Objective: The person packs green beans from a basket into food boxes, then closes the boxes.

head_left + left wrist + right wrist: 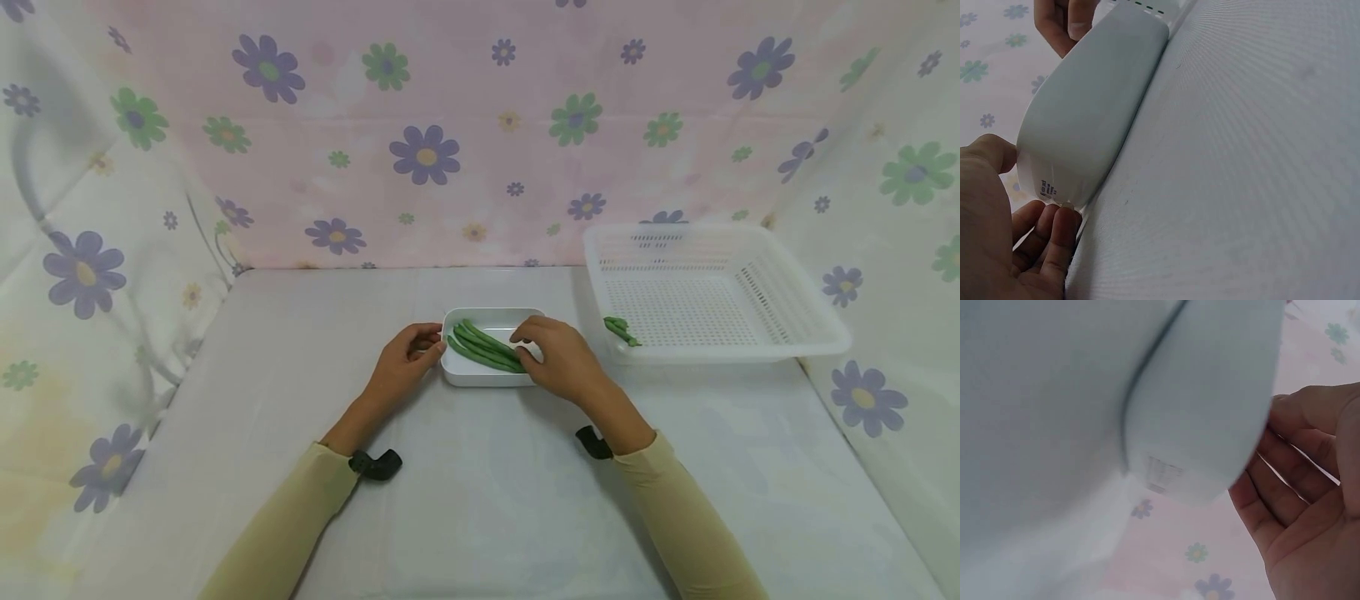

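Several green beans [486, 346], in white tray [487, 380] between the hands; likely light, firm, prone to snapping, best taken mid-length. Left hand [401, 362] pinches tray end; right hand [562, 357] bent over bean tips, whether pinching any cannot be told

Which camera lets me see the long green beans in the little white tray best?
The head view: it looks down into the tray, so the long green beans show, with the right hand at one end. Both wrist views show the tray's outside, not those beans.
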{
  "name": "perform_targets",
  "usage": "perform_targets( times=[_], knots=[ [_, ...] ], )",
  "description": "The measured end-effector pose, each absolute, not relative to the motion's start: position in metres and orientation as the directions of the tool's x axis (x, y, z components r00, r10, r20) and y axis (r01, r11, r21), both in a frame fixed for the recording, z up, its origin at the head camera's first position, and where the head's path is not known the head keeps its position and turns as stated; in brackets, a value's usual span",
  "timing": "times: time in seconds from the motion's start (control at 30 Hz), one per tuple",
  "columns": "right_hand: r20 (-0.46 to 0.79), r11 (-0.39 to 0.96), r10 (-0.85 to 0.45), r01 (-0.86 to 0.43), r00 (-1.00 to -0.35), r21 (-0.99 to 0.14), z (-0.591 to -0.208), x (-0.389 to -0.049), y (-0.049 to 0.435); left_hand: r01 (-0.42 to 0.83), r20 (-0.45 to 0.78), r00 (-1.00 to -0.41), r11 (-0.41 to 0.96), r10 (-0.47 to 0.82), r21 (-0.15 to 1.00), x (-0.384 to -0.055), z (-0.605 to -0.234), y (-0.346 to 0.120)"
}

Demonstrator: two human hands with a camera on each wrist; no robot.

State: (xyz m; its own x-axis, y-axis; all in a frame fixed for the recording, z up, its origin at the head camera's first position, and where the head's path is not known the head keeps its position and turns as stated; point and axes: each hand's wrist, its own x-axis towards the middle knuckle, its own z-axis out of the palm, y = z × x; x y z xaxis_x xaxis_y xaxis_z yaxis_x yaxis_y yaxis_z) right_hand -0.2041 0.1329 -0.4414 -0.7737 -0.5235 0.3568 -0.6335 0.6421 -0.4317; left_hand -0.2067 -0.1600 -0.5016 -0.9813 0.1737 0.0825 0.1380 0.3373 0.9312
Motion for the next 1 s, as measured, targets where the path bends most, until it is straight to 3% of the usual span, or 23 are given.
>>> perform_targets(
  times=[0.6,1.0],
  knots=[
    [0.534,0.522,-0.517,-0.741,-0.669,-0.422,-0.388,-0.176,0.142,0.18,0.124,-0.976,0.341,0.179,0.923,-0.209,-0.51,-0.163],
    [0.625,0.516,-0.43,-0.746,-0.651,-0.421,-0.362,-0.171,0.172,0.186,0.128,-0.975,0.358,0.181,0.915,-0.208,-0.51,-0.163]
  ],
)
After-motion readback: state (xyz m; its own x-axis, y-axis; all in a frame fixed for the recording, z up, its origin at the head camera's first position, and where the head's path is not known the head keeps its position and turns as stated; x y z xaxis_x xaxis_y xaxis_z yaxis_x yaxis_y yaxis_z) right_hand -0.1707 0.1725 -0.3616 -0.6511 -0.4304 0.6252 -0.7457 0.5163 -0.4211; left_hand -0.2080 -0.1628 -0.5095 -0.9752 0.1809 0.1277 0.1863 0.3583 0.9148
